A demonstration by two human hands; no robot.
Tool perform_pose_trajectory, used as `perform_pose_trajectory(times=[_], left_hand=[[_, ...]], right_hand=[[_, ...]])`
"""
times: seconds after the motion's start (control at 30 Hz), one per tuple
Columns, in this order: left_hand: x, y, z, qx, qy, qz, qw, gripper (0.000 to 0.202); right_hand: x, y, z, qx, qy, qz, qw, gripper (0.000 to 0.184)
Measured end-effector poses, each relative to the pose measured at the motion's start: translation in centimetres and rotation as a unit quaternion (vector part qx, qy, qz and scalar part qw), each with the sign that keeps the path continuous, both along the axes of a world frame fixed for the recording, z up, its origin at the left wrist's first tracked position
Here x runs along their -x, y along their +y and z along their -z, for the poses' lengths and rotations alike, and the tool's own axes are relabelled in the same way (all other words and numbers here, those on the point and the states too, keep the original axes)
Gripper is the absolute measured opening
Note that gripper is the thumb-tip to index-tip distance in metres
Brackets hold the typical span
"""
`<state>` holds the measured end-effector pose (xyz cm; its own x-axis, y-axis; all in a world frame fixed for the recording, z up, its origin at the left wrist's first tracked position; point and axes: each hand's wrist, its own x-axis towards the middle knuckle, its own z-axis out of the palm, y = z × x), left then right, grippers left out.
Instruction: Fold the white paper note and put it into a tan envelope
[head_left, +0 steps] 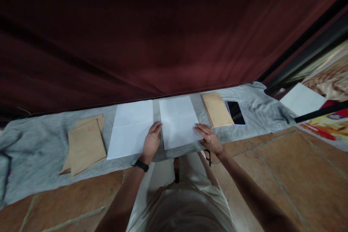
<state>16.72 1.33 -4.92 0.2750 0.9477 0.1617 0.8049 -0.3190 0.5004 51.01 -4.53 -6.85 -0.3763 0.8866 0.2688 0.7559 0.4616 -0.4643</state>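
Resting at the left edge of the central white sheet (178,121), the left hand (152,141) has its fingers slightly bent; whether its grip pinches the paper, I cannot tell. A dark band (141,165) circles that wrist. The right hand (210,139) lies over the lower right edge of the same sheet, fingers close together on the paper, and how firmly that grip is closed cannot be seen either. This sheet lies flat on the cloth-covered desk (40,145), just beside 1 other white sheet (132,127) to its left. Farther left is a fanned pile of brown envelopes (87,145). To the right sit a neat brown stack (217,110) and, close by it, 1 dark-screened phone (236,113). A dark red curtain (174,43) hangs behind.
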Motion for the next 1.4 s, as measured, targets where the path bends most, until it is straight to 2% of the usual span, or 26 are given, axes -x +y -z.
perform_pose_trajectory(times=[0.07,0.1,0.2,0.27,0.37,0.43,0.53,0.77,1.0,1.23,1.4], left_hand=[[-1.1,-0.9,-0.5,-0.014,-0.009,-0.004,1.000,0.055],[-2.1,-1.4,-0.7,-0.021,-0.010,0.015,1.000,0.050],[-6.4,-3.0,-1.0,-0.029,0.012,0.138,0.990,0.046],[-9.4,-3.9,-0.7,-0.029,0.034,0.176,0.983,0.047],[-12.3,-4.5,0.2,-0.022,0.062,0.181,0.981,0.049],[-12.8,-4.7,0.7,-0.024,0.069,0.175,0.982,0.051],[-12.0,-4.7,1.1,-0.032,0.070,0.167,0.983,0.055],[-7.9,-5.0,0.7,-0.026,0.085,0.121,0.989,0.061],[-5.1,-6.0,1.1,-0.026,0.076,0.070,0.994,0.062],[-4.0,-6.7,1.2,-0.026,0.069,0.058,0.996,0.061],[-4.1,-6.7,1.0,-0.027,0.068,0.060,0.996,0.057]], right_hand=[[0.1,-0.3,0.1,-0.006,-0.001,-0.004,1.000,0.066],[0.2,-0.5,0.2,-0.008,-0.003,-0.008,1.000,0.064],[0.2,-0.8,0.4,-0.012,-0.011,-0.017,1.000,0.057],[0.3,-0.9,0.4,-0.013,-0.017,-0.023,1.000,0.055],[0.3,-1.1,0.4,-0.012,-0.025,-0.030,0.999,0.055],[0.4,-1.2,0.4,-0.014,-0.023,-0.029,0.999,0.055],[0.4,-1.4,0.4,-0.015,-0.019,-0.022,0.999,0.054],[0.6,-1.4,0.5,-0.004,-0.013,-0.011,1.000,0.051],[0.6,-1.5,0.3,-0.002,-0.001,-0.002,1.000,0.050],[0.5,-2.2,0.6,-0.003,0.035,0.012,0.999,0.050],[-0.5,-2.7,-0.2,0.012,0.100,0.018,0.995,0.055]])
